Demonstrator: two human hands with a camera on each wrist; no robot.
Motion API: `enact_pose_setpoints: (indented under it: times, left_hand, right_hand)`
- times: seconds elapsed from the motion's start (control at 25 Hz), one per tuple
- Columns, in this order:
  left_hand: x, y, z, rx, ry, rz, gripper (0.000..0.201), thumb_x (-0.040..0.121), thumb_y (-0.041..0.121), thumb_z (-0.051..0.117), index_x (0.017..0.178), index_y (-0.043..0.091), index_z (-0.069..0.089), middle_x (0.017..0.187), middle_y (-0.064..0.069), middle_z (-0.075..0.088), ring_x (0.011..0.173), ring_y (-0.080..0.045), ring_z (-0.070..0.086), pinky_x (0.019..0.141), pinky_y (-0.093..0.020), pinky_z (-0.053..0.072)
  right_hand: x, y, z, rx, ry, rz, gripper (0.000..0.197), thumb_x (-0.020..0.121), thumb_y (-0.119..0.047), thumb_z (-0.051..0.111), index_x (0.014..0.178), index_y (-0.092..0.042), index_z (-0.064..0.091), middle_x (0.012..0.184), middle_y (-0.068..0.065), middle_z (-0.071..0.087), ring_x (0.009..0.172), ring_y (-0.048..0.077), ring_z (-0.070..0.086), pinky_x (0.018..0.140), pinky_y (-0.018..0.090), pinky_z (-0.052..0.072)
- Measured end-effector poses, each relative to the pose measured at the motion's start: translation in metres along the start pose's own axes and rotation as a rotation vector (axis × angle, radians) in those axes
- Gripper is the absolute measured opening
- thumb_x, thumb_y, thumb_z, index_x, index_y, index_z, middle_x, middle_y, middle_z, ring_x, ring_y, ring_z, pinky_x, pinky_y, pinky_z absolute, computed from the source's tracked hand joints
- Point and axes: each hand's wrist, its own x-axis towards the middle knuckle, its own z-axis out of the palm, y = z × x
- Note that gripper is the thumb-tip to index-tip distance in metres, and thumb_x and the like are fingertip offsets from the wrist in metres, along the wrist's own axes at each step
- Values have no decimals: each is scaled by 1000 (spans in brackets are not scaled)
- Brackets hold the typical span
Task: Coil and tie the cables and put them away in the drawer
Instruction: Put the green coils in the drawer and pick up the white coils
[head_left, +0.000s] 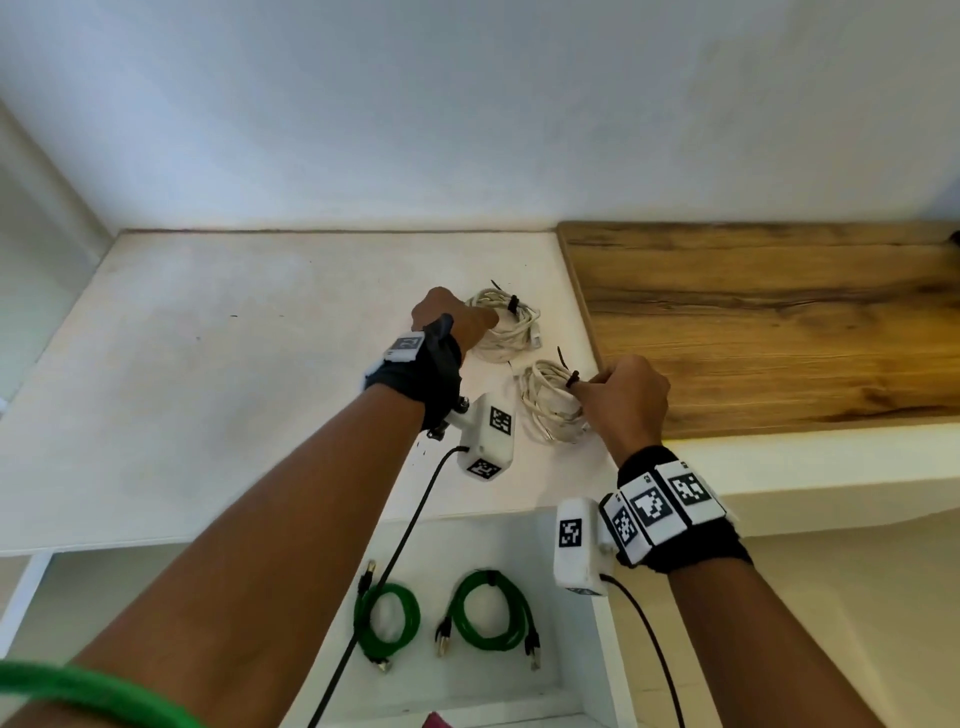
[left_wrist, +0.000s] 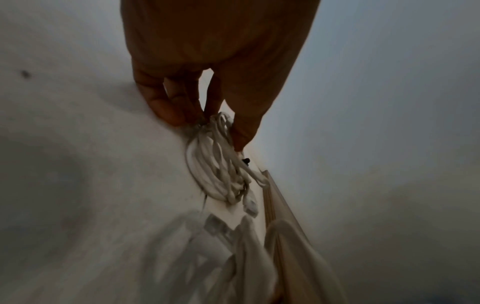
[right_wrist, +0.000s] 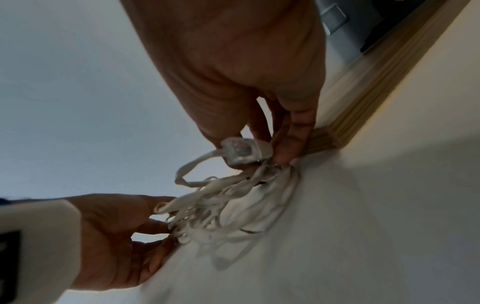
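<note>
Both arms reach fwd, wrists strapped w/ marker blocks. Left hand (head_left: 451, 318) is farther out, palm down, fingertips (left_wrist: 168, 115) pinched on a white cable coil (head_left: 511, 325). Right hand (head_left: 626, 397) is nearer, knuckles up, fingers curled, pinching a second white coil (head_left: 548, 402).

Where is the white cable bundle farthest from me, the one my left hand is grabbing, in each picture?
Head: far white coil sits just above centre on the white counter, under the left hand.
Left wrist: centre, hanging below the fingers, coil at.
Right wrist: lower centre, beside the left hand's fingers, roughly; it blurs into the near white coil.
Shared landmark: the wooden board, whose edge runs right of the coil in every view.
</note>
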Motion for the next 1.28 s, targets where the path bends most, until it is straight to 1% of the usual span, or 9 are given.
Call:
enact_pose_setpoints:
  times: [0.24,0.44,0.56,0.68,0.92,1.0,1.12,1.2,1.28]
  left_hand:
    - [-47,-25,-49,-439,-61,-206,28,83,15,74,68,0,55,68,-15,59,55,-25,59,52,-34,58]
    - [-116,-76,-136,-696,-91,-315,25,83,22,73,93,1,62,79,-11,63,67,-22,61,49,-23,55]
    - [-153,-129,-194,-719,-115,-396,31,85,32,70,98,4,66,89,-11,68,76,-21,64,63,-26,58]
    - [-187,-186,-238,-625,-116,-527,22,89,28,64,88,7,67,75,-7,70,59,-15,65,50,-22,55]
    - [-184,-259,-257,-357,-31,-723,14,88,10,65,77,2,60,67,-13,65,46,-21,59,36,-24,50]
    - [-165,-277,-244,-364,9,-738,12,88,6,64,79,-1,61,58,-12,65,52,-25,61,49,-32,56]
    - [-130,-320,-225,-330,6,-771,14,88,3,64,76,-3,60,87,-22,66,65,-27,59,74,-46,54]
    - [-113,-350,-214,-294,-11,-823,13,91,5,61,82,-4,61,110,-25,63,66,-25,56,68,-42,51]
    - [-108,-363,-206,-187,-50,-828,24,94,9,58,112,-8,58,123,-22,58,66,-21,53,56,-29,47]
  right_hand:
    - [-33,-14,-9,29,-52,8,24,78,-22,76,85,-1,67,82,12,68,79,26,64,62,32,49]
    - [-88,-35,-34,383,-239,96,24,74,-17,80,69,2,66,68,16,69,59,25,67,56,39,59]
    - [-129,-45,-43,475,-596,204,8,82,-6,69,78,2,68,71,17,68,49,20,62,57,32,56]
    - [-167,-50,-27,337,-868,245,7,84,-1,63,81,1,69,76,20,69,58,26,66,71,41,57]
    - [-207,-56,59,67,-1037,355,5,75,0,70,77,4,67,69,18,62,58,27,62,59,33,56]
    - [-207,-51,99,-12,-1069,365,18,75,0,71,90,9,66,72,19,63,57,28,63,55,33,55]
    - [-201,-36,169,-76,-1088,392,42,74,3,71,112,12,55,91,25,61,64,34,64,54,40,57]
    - [-200,-23,213,-109,-1089,389,44,73,2,73,111,11,52,100,28,60,77,40,66,66,52,58]
    - [-202,-11,246,-185,-1083,324,37,71,-3,77,100,6,56,103,27,62,85,41,67,74,54,57]
